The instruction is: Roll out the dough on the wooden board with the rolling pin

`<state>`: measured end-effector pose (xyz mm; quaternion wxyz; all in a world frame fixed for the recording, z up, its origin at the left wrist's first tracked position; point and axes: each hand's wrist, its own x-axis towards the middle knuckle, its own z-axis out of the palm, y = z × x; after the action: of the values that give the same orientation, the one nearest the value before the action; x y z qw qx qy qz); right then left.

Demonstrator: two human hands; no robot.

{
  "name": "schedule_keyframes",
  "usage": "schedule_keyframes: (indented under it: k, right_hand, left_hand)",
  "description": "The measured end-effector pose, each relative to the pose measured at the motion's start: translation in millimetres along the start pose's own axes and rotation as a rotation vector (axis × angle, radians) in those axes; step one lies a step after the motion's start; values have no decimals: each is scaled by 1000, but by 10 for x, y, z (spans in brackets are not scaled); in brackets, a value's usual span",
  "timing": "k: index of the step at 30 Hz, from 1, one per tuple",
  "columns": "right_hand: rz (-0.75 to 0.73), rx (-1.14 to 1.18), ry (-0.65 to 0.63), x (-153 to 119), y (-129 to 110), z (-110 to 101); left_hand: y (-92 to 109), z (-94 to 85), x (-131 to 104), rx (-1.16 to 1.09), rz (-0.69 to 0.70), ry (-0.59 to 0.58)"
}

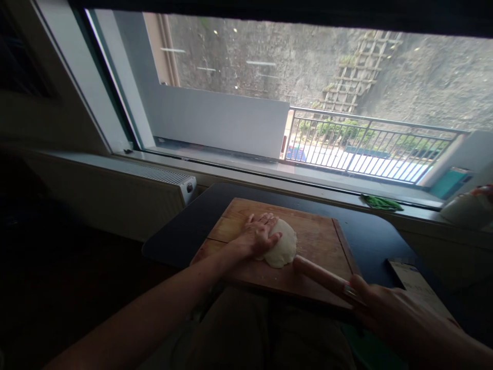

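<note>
A pale, flattened round of dough (283, 246) lies on a wooden board (316, 231). My left hand (262, 234) rests on the left part of the dough, its fingers stretched out and lying flat. At the lower right, my right hand (379, 298) is wrapped round one end of a wooden rolling pin (323, 277). The pin's far end is at the dough's lower right edge; whether it touches the dough I cannot tell. Part of the dough is hidden under my left hand.
The board sits on a dark table (175, 231) by a large window. A flat, light-coloured object (418, 282) lies at the table's right. On the sill are a green cloth (381, 202) and a pale rounded object (468, 209). A radiator (154, 177) stands at the left.
</note>
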<state>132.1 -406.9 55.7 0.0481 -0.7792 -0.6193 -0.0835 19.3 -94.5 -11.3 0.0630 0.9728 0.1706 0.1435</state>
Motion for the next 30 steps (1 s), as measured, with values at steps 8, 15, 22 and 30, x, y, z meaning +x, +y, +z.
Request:
schedule_keyframes:
  k: [8,15,22,30]
  right_hand:
    - [-55,79,-124,166,-200,-62]
    - [-75,21,-153,266,-288,9]
    - [-69,-84,-101,274,-263,118]
    - [-85,-81,-111,286,-298,271]
  left_hand:
    - [-5,-101,-39,-61,86,-97]
    - [-1,-124,-25,-79,90,-165]
    - [-7,-97,-15,-67,98,-128]
    - [5,-118,-14,-66,104,-142]
